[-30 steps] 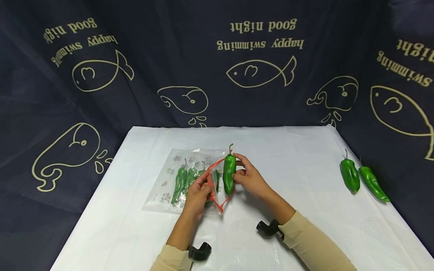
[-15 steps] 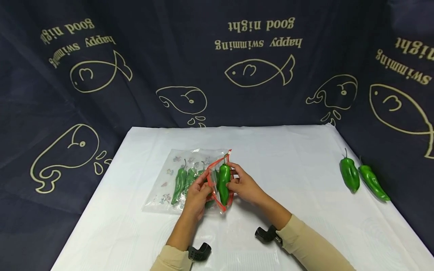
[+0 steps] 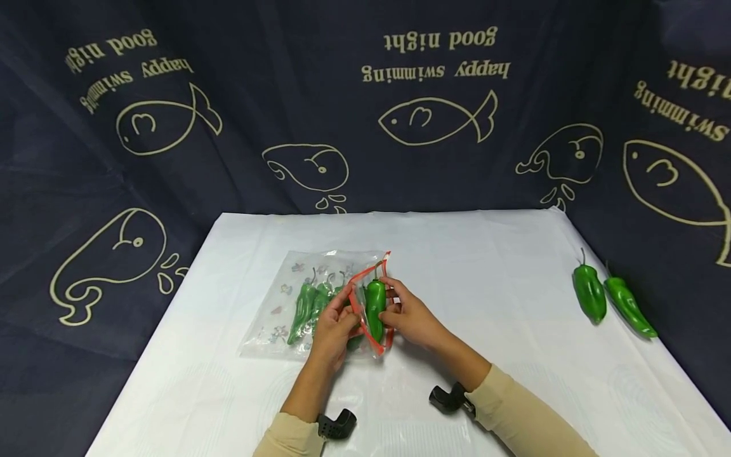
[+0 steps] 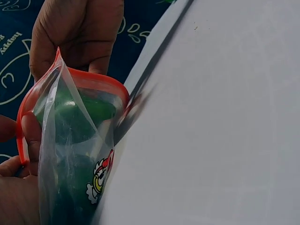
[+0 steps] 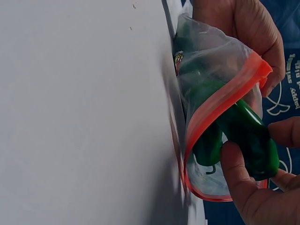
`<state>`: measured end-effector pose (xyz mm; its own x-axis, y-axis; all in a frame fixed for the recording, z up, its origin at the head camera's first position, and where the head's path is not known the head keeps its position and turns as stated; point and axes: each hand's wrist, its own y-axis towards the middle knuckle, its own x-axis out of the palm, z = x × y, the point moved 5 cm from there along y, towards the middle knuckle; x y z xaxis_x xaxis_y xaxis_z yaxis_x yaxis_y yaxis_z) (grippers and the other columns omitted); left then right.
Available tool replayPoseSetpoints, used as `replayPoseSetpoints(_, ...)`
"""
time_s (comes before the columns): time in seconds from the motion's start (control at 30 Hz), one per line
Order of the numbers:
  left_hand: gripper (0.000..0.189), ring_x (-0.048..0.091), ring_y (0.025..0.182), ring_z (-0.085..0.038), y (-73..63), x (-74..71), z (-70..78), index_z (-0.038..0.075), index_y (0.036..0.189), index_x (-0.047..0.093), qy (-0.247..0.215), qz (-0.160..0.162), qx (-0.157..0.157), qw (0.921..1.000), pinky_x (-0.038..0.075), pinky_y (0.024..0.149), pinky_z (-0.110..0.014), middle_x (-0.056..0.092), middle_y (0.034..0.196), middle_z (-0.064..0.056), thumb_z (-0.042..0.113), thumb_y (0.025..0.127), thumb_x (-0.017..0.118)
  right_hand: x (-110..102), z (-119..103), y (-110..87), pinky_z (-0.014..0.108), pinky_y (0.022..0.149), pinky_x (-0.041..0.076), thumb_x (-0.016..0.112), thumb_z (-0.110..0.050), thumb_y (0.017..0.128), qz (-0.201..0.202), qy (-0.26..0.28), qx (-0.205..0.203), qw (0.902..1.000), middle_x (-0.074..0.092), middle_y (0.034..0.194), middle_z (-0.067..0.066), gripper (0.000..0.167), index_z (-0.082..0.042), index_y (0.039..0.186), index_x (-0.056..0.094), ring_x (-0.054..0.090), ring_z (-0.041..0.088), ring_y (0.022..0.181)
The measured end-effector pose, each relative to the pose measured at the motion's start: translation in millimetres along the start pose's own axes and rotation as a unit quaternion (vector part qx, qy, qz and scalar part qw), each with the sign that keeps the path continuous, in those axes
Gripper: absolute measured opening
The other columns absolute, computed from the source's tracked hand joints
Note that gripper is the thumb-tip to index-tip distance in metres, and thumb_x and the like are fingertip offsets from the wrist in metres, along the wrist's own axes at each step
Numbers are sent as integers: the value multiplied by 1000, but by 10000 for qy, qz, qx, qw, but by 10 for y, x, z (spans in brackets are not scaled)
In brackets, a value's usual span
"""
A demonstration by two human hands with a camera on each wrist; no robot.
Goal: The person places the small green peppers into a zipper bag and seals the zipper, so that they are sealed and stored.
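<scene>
A clear zip bag (image 3: 265, 320) with a red rim lies on the white table, its mouth spread toward the right. Several green peppers (image 3: 302, 315) show through the plastic. My left hand (image 3: 332, 331) pinches the near side of the red rim (image 4: 21, 136) between thumb and fingers. At the mouth, my right hand (image 3: 415, 319) holds another green pepper (image 3: 375, 310) by thumb and fingertips, stem pointing away. In the right wrist view this pepper (image 5: 246, 136) is partly inside the bag, its end by the fingers still outside the rim.
Two more green peppers, one plump (image 3: 589, 295) and one slimmer (image 3: 630, 309), lie side by side near the right edge of the white table (image 3: 485, 266). A dark curtain (image 3: 320, 76) with fish drawings hangs behind and at both sides.
My right hand has moved left and slightly toward me, bringing the pepper from in front of the bag's mouth into it. The left hand has stayed at the rim.
</scene>
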<state>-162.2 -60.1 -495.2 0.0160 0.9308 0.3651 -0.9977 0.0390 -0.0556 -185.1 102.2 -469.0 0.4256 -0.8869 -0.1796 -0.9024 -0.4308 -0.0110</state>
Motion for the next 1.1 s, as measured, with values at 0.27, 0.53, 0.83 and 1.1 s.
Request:
replayPoseSetpoints(0.27,72,60,75,-10,7,-5,-12,11,153,39,22,-40,6,10000,53,59,-21,64,92,-5,-10,86,54,17,2,-36,23,66,50,63,3,88,129,-88,-41,9999,49,130,22,76,-8,155,28,60,22,92)
replayPoseSetpoints(0.53,72,62,74,-11,-3,2,9,14,151,43,12,-60,-3,10000,54,62,-23,67,100,-10,-10,85,56,24,33,-34,28,67,51,62,-2,90,58,-147,-37,9999,50,127,20,71,-10,154,32,58,18,86)
replayPoseSetpoints(0.83,72,62,75,-12,-9,12,13,12,153,40,25,-210,83,9997,53,59,-21,67,99,-11,-9,85,55,28,73,18,30,69,52,60,-3,90,59,-238,67,9997,51,136,24,76,-2,156,22,57,17,82)
replayPoseSetpoints(1.1,70,62,77,-11,-13,24,15,12,153,40,80,-204,79,9997,53,60,-22,64,95,-8,-7,88,57,-97,-11,-18,31,63,51,63,-10,90,586,-908,59,9941,58,128,17,62,-4,148,42,62,22,83)
